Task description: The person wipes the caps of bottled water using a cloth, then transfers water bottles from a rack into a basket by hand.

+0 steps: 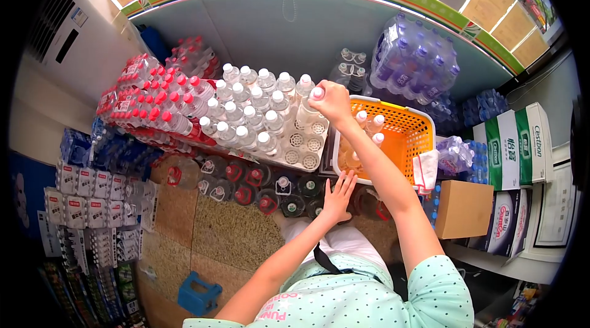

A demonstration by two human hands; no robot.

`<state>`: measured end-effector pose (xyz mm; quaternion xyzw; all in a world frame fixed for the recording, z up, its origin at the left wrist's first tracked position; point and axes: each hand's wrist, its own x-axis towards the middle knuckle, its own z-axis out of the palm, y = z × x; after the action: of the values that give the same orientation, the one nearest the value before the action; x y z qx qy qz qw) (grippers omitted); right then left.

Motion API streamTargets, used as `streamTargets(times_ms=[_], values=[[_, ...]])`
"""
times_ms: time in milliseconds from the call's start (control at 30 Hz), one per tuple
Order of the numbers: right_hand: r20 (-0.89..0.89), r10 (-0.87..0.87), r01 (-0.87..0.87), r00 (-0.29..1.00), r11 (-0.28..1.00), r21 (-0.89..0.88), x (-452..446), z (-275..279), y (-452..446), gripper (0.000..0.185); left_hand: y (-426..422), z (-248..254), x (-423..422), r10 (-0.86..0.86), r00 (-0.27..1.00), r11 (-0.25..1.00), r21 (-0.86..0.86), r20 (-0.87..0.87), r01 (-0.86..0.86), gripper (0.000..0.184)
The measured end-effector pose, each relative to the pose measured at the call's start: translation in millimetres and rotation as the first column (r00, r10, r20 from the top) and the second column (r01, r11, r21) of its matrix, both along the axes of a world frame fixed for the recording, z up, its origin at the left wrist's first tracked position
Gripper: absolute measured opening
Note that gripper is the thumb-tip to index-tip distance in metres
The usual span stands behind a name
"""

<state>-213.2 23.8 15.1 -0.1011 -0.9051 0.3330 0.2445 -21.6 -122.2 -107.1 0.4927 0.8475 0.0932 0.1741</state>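
My right hand [332,102] is closed round the top of a bottle with a pinkish cap [316,93], between the white crate and the orange basket. My left hand [340,198] has its fingers spread and holds nothing, near the front edge of the basket. The white crate [284,157] has rows of clear white-capped bottles [247,111] on its left and bare round slots at its right. Several pale-capped bottles [375,123] stand at the left side of the orange basket [405,144], with a white cloth [425,171] over its front right corner.
Red-capped bottle packs [147,97] are stacked at the left. Large jugs [268,201] stand on the floor before the crate. A blue stool [200,293] is at the lower left. Purple bottle packs [415,58], a cardboard box [464,209] and cartons [513,147] are at the right.
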Motion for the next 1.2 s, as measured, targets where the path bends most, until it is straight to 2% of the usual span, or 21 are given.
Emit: streamTargets(times_ms=[67, 167, 267, 333, 533, 733, 933, 1067, 1200], values=[[-0.057, -0.024, 0.023, 0.998, 0.999, -0.022, 14, 28, 9, 0.032, 0, 1, -1, -0.002, 1.000, 1.000, 0.003, 0.013, 0.002, 0.136], [-0.052, -0.048, 0.043, 0.997, 0.995, -0.095, 45, 74, 22, 0.032, 0, 3, -2, -0.006, 0.999, 1.000, 0.010, 0.036, 0.006, 0.135], [-0.098, -0.096, 0.087, 0.991, 0.992, -0.090, 77, 105, 42, 0.032, 0, 1, -1, 0.018, 0.999, 0.999, 0.026, 0.031, -0.019, 0.139], [-0.095, -0.123, 0.117, 0.988, 0.991, -0.065, 104, 126, 53, 0.025, 0, 5, -1, 0.013, 0.999, 1.000, 0.016, 0.040, -0.013, 0.139], [-0.043, -0.311, 0.306, 0.949, 0.948, -0.085, 166, 147, 94, 0.024, -1, 8, -3, -0.022, 0.998, 1.000, 0.014, 0.054, 0.022, 0.136], [0.059, -0.472, 0.473, 0.880, 0.881, -0.012, 189, 110, 135, 0.032, 1, 5, -3, -0.025, 0.999, 1.000, -0.013, 0.035, 0.025, 0.136], [0.172, -0.564, 0.562, 0.808, 0.825, 0.067, 189, 27, 170, 0.032, 2, 5, -4, -0.039, 0.999, 0.998, -0.057, 0.025, 0.040, 0.135], [0.256, -0.589, 0.589, 0.767, 0.804, 0.084, 177, -37, 187, 0.035, 3, 7, -5, -0.042, 0.998, 0.997, -0.067, 0.043, 0.045, 0.135], [0.332, -0.576, 0.589, 0.747, 0.805, 0.072, 165, -65, 185, 0.036, 3, 7, -4, -0.052, 0.998, 0.995, -0.082, 0.026, 0.053, 0.136]])
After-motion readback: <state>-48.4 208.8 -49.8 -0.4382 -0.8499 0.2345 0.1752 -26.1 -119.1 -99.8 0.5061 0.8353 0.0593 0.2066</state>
